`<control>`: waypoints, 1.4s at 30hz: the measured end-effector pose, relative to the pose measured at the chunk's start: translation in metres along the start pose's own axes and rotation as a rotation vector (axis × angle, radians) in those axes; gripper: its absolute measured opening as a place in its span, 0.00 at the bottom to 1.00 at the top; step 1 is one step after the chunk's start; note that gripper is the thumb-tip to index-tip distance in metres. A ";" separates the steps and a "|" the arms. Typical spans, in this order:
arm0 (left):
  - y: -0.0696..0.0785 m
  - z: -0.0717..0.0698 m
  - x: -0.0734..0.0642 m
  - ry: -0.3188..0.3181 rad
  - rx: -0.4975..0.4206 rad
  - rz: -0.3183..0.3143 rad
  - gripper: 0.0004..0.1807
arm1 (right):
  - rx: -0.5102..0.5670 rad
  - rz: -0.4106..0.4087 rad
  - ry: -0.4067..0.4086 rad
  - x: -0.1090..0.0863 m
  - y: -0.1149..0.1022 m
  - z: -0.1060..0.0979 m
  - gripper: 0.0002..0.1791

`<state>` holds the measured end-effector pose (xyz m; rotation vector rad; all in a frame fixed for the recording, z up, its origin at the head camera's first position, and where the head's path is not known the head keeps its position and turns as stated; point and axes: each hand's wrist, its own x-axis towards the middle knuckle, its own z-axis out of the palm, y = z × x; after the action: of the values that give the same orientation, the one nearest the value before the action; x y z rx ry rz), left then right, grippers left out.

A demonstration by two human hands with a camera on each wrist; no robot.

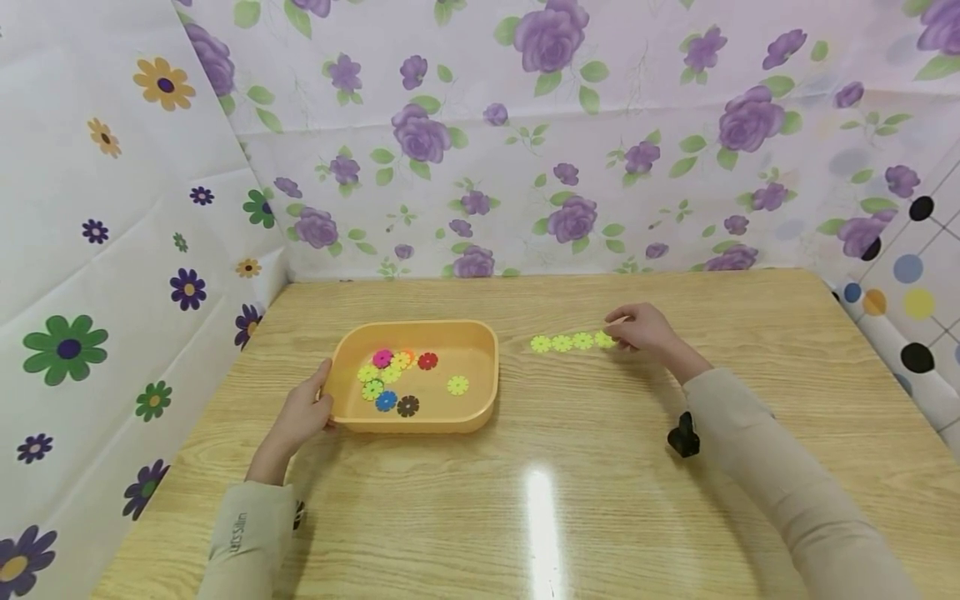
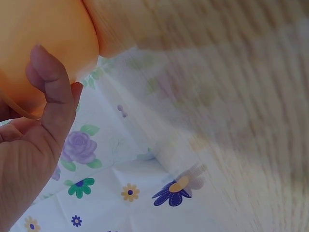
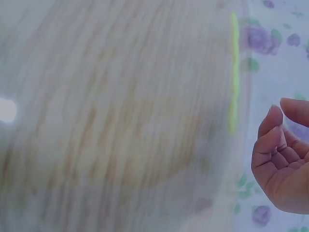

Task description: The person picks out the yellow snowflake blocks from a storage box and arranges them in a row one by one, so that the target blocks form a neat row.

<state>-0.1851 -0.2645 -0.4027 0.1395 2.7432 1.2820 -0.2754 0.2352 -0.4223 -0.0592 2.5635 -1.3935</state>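
My left hand (image 1: 302, 414) grips the left edge of an orange-yellow plastic basin (image 1: 435, 424), which stands on the table. In the left wrist view the thumb lies against the basin's wall (image 2: 72, 29). Inside the basin are several notched snowflake discs in yellow, pink, orange, red, blue and dark brown. Right of it, several yellow snowflake discs (image 1: 562, 342) lie in a straight row on the tabletop. My right hand (image 1: 641, 327) is at the row's right end, partly over the last disc. The right wrist view shows its loosely curled fingers (image 3: 263, 147) apart from the row, holding nothing.
The light wood-grain table (image 1: 600, 517) runs back to a wall sheet with purple flowers (image 1: 573, 218). Another flowered sheet (image 1: 67, 350) hangs along the left side. A black strap piece (image 1: 684, 436) shows beside the right sleeve.
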 end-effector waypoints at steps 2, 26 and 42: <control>-0.001 0.000 0.000 0.000 -0.002 0.000 0.32 | -0.009 -0.018 0.000 -0.002 -0.005 0.001 0.20; 0.002 -0.001 0.000 -0.012 0.011 -0.006 0.32 | 0.099 -0.144 -0.048 -0.011 -0.046 0.039 0.20; 0.001 0.000 0.000 -0.005 0.018 -0.011 0.32 | 0.164 -0.233 -0.155 -0.009 -0.070 0.062 0.22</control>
<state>-0.1854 -0.2645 -0.4020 0.1281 2.7478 1.2534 -0.2585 0.1469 -0.3951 -0.4341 2.3664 -1.6067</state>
